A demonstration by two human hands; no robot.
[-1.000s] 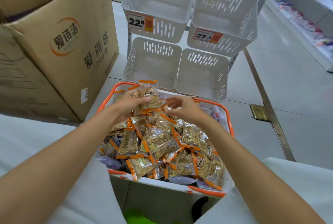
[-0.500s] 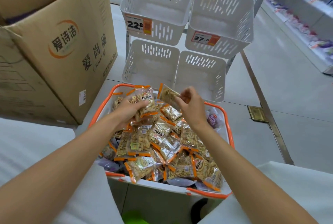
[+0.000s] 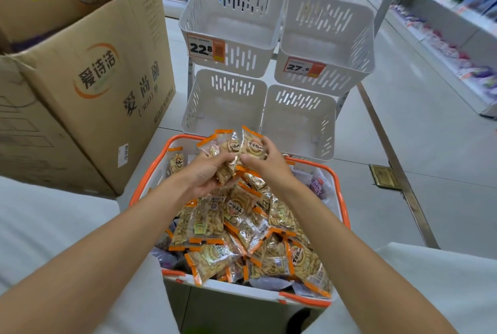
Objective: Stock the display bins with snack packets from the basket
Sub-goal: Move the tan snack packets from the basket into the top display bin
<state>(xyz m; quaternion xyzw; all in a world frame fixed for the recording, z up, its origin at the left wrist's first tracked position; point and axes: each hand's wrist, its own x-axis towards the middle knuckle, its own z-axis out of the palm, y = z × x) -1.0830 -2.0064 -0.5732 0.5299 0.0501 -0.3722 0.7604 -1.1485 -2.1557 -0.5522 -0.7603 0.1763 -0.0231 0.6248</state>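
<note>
Basket (image 3: 341,193) nearest, heaped w/ snack packets (image 3: 242,228). Over its far end: L hand (image 3: 204,173) grips a bunch (image 3: 224,145); R hand (image 3: 266,165) pinches a single packet (image 3: 252,145) against it. Beyond: lower bins (image 3: 223,103), upper bins (image 3: 234,24), no stock seen. Rec: secure grip first, clear the bin rim, lay packets flat, labels up.

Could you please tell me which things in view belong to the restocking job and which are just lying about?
Part of the job: left hand and right hand, gripping clear orange-edged snack packets; orange-rimmed white plastic basket; four white slotted plastic display bins.
Lying about: brown printed cardboard boxes; brass floor plate; stocked store shelves.
</note>
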